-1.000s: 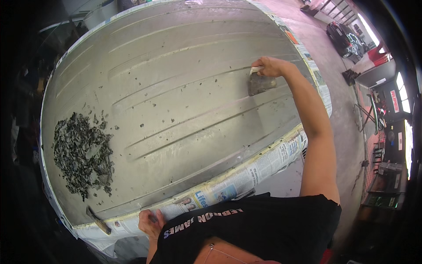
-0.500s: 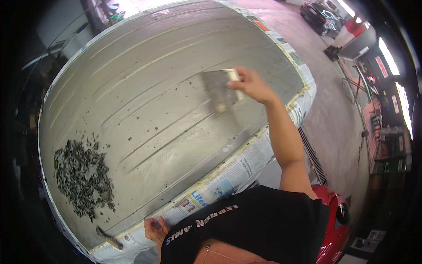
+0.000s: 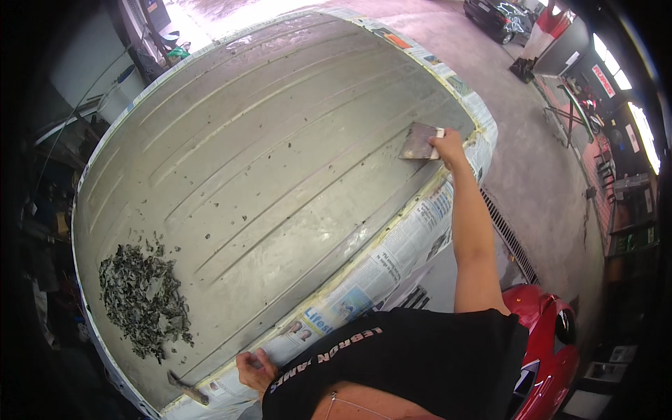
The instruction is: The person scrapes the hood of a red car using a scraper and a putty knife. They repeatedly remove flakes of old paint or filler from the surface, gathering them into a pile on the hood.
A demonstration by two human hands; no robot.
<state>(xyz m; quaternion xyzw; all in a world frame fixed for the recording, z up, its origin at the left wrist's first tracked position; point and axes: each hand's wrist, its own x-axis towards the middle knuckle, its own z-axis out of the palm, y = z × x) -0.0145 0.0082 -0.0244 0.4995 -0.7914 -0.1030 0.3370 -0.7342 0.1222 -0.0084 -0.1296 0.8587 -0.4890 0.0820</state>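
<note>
My right hand (image 3: 449, 148) grips a flat square spreader (image 3: 420, 142), grey with a pale edge, near the right end of a large ribbed vehicle roof (image 3: 308, 189). The spreader's face lies over the grey-beige surface; whether its far edge touches cannot be told. At the near edge, my left hand (image 3: 256, 369) rests on the masking newspaper (image 3: 350, 308), fingers loosely curled and slightly apart, with nothing seen in them. A heap of dark flakes (image 3: 143, 301) lies on the roof's left part. Near it, a small scraper-like tool (image 3: 187, 388) rests across the near-left edge.
Loose dark crumbs dot the roof. Taped newspaper borders it. A red car (image 3: 542, 350) stands close at the lower right, beside a floor grate (image 3: 507, 234). Farther off are a black car (image 3: 500, 19) and a metal stand (image 3: 570, 115). A pale bucket (image 3: 120, 94) is at the left.
My right hand has carried the spreader to the right and a little down, towards the roof's near-right corner. My left hand stays at the near edge. The view has shifted slightly.
</note>
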